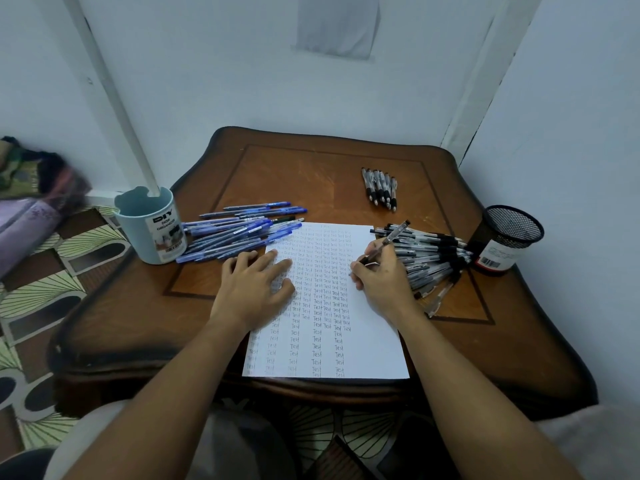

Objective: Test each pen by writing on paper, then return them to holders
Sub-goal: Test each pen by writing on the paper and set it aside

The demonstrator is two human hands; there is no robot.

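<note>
A white sheet of paper (367,344) covered in columns of the word "Test" lies in the middle of the wooden table (138,306). My left hand (254,284) rests flat on the sheet's left side with fingers spread. My right hand (379,280) grips a clear black pen (389,239), its tip on the paper near the right edge. A pile of blue pens (239,232) lies left of the sheet. A pile of black pens (433,261) lies right of it, partly hidden by my right hand.
A light-blue "DIY" holder (150,225) stands at the table's left edge, and a black mesh holder (507,244) at its right edge. Several black-grip pens (381,188) lie in a row at the back. Walls close in behind and to the right; patterned floor lies left.
</note>
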